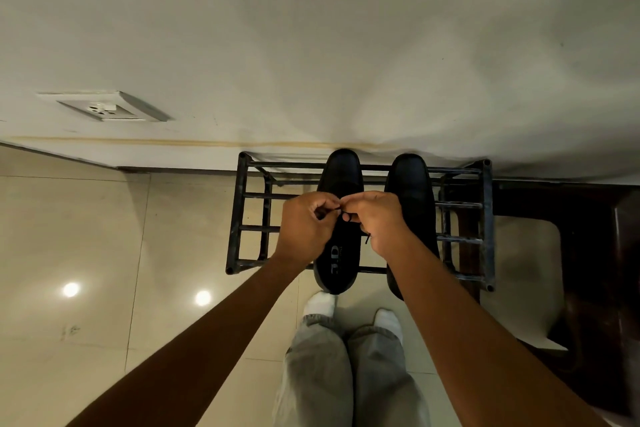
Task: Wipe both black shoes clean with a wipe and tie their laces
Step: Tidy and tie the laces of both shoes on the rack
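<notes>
Two black shoes stand side by side on a black metal rack, toes toward the wall. Over the middle of the left shoe, my left hand and my right hand meet, each pinching a thin black lace. A small lace loop shows between the fingertips, and a lace end hangs below my right hand. The left shoe's insole with white lettering is visible near the heel. My right forearm covers the right shoe from the middle to the heel. No wipe is in view.
The rack stands against a pale wall on a glossy tiled floor. A dark wooden piece of furniture sits right of the rack. A wall socket is at the left. My feet in white socks and grey trousers are just before the rack.
</notes>
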